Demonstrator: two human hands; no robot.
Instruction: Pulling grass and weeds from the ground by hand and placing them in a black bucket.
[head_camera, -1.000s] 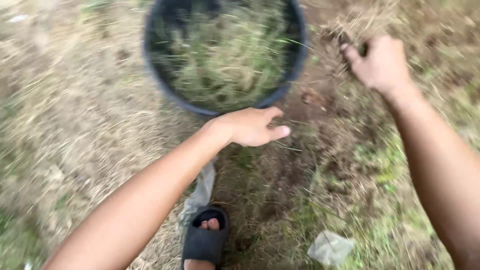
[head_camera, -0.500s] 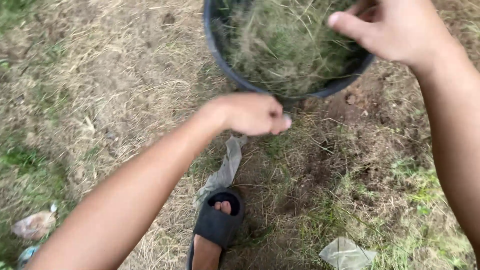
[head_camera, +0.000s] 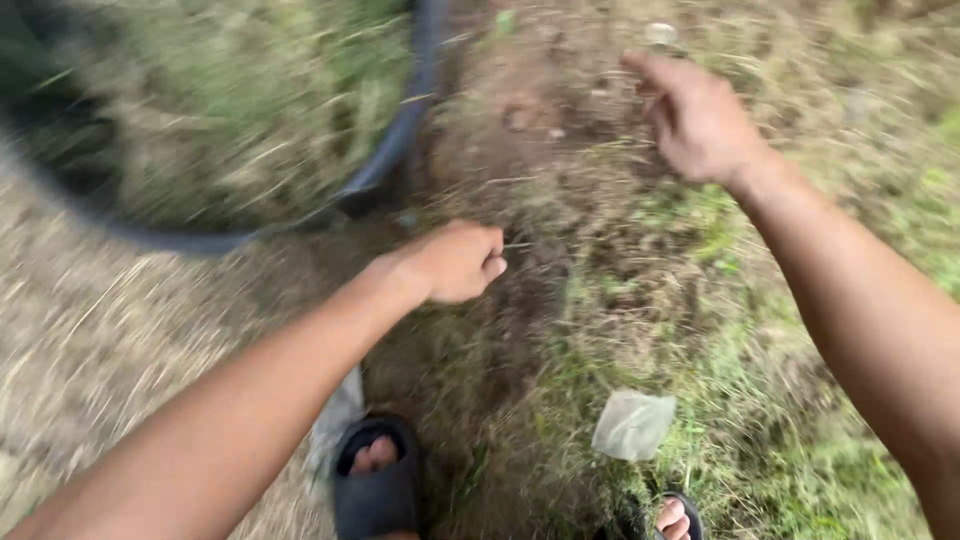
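1. Round black plastic tub (head_camera: 395, 150), filled with cut dry grass (head_camera: 230, 100), sits upper left; its rim is blurred.
2. Bare churned soil (head_camera: 540, 200) lies open just right of the rim.
3. Left hand (head_camera: 455, 262) clenched just below the rim; contents cannot be told.
4. Right hand (head_camera: 695, 120) released, fingers spread, above the soil.
5. Black sandal (head_camera: 375, 480) and pale plastic scrap (head_camera: 633, 423) lie below.

The black tub (head_camera: 400, 140) is motion-blurred, cut off at the top edge.

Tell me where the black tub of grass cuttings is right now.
In the head view, the black tub sits upper left on the ground, just beyond the left hand, partly cut off by the frame.
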